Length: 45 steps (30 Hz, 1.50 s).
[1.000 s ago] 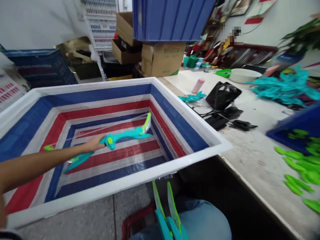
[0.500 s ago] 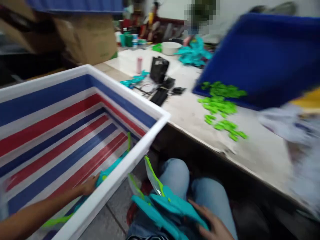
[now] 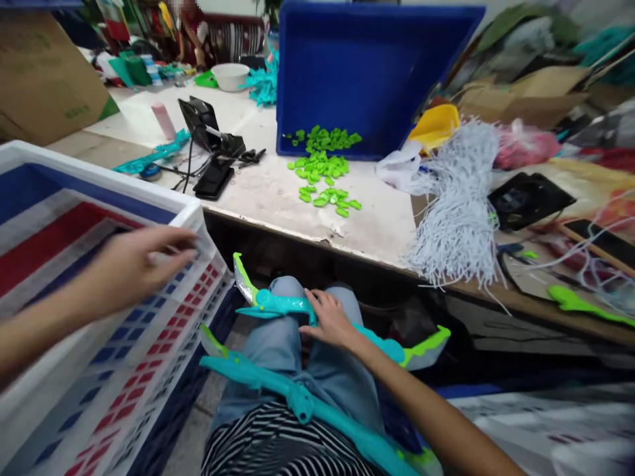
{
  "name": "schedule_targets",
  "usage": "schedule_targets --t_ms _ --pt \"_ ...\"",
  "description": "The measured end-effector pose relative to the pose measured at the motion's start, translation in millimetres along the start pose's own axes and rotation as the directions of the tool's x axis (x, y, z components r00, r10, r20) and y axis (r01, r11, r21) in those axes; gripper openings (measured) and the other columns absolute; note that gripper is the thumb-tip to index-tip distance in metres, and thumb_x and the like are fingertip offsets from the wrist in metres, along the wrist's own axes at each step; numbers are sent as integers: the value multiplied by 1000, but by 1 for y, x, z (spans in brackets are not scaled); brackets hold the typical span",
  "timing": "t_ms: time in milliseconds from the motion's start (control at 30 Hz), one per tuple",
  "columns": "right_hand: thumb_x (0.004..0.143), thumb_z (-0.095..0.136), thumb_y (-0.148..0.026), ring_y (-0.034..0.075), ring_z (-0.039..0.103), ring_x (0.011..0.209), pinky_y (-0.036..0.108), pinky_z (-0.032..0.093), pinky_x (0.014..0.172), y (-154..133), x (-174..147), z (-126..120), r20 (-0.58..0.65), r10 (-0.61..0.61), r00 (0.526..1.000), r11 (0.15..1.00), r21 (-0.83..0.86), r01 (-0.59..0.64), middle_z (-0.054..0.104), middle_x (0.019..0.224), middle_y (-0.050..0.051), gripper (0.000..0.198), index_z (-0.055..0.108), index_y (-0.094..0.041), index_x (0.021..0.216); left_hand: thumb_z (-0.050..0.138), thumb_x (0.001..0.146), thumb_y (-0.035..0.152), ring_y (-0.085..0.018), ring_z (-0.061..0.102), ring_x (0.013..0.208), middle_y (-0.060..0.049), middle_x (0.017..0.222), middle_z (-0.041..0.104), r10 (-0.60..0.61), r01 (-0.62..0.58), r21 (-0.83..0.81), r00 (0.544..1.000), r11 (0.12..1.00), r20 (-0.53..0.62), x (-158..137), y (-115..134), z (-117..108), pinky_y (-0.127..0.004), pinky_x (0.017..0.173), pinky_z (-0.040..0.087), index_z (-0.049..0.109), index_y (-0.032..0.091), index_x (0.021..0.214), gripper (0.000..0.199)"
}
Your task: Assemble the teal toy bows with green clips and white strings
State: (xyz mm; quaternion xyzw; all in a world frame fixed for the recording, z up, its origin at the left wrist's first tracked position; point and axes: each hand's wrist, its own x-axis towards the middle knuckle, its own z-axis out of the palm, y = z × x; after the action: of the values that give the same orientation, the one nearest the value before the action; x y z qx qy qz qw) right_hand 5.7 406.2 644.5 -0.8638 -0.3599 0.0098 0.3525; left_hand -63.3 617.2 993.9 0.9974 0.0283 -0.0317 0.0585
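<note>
Right grip [image 3: 330,320] closed around middle of upper bow [image 3: 288,304], lying across thighs [image 3: 272,344], lime tips [image 3: 429,347] past either side. Lower bow [image 3: 300,400] nearer the shirt [image 3: 278,439], apart from that grip. Left grip [image 3: 136,268] by crate [image 3: 191,215] rim, fingers narrowly parted, blurred; can't tell if holding anything.

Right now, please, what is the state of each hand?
Left hand: half-curled by the crate; whether it holds anything cannot be told.
Right hand: closed on the farther turquoise piece.

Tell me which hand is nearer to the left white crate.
Left. The left hand is over this crate; the right hand is away from it, holding a turquoise piece.
</note>
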Motion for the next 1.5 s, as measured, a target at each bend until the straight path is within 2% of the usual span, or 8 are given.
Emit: schedule_targets --t_ms 200,333,533,733,867,1133,1367,1500 --pt "88 52 -38 28 55 103 48 48 89 54 -35 -28 -439 1 899 983 163 78 61 110 13 35 61 -21 118 54 70 10 -33 43 127 -17 138 47 288 -383 175 867 907 407 39 76 212 -47 105 37 48 14 132 62" --pt "91 46 -26 26 56 94 46 49 84 81 -19 -57 -668 117 735 991 125 -43 64 96 9 25 67 -21 103 49 79 11 -34 34 134 -21 145 38 354 -480 277 845 832 401 46 73 285 -53 108 27 39 13 137 59" --pt "86 47 -18 28 51 97 45 45 92 112 86 -110 -602 155 784 987 63 -147 63 100 13 26 68 -14 102 59 81 46 -31 65 90 -14 94 68 193 -396 230 779 889 597 95 81 278 -36 77 48 54 15 116 47" --pt "83 53 -17 29 52 100 44 43 93 123 162 -132 -483 203 852 974 13 -225 65 103 16 24 68 -11 100 72 66 53 -27 64 88 -11 95 68 113 -218 41 645 975 756 140 87 280 -27 66 45 59 15 91 47" --pt "83 50 -16 26 61 93 39 46 87 125 150 -134 -454 328 828 945 154 -290 69 98 12 28 67 -14 106 70 68 51 -23 62 93 -8 103 66 92 -19 -104 634 994 768 138 74 291 -25 66 45 55 15 103 53" --pt "75 52 -18 22 64 83 32 49 77 132 110 -140 -386 507 770 861 184 -475 69 87 11 19 70 -14 79 72 68 46 -24 59 99 -10 111 64 209 -118 -173 634 978 745 150 70 291 -27 76 45 56 13 113 58" --pt "72 50 -8 22 57 109 37 43 96 151 94 -143 -329 14 944 1000 15 -10 65 117 8 27 67 -17 91 69 71 43 -22 60 89 -10 101 66 225 -132 -185 662 974 715 151 71 294 -26 69 44 59 10 110 52" --pt "76 52 -12 22 58 103 39 43 95 160 94 -140 -243 -43 969 999 8 46 67 110 8 22 67 -17 91 62 77 42 -18 58 77 -4 83 65 236 -72 -256 675 964 699 147 68 291 -23 60 41 63 12 94 34"
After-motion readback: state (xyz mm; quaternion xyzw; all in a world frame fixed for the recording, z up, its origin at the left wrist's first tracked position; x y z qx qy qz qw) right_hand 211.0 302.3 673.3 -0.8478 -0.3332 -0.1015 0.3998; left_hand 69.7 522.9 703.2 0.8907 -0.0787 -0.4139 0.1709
